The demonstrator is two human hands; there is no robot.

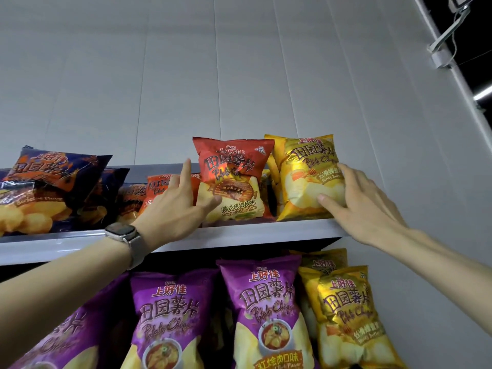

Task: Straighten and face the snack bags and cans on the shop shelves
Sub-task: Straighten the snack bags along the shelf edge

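Fingers [186, 171] touch one red bag [234, 179], one yellow bag [306, 177].

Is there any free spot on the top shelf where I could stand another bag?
Little: a gap above the fallen red bags, between the leaning dark blue bag and the upright red bag. The yellow bag crowds the right end.

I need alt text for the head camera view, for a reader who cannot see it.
Two bare hands reach to the top shelf: the left hand touches an upright red chip bag, the right hand a yellow chip bag. Dark blue bags lie slumped at left; purple bags stand below.
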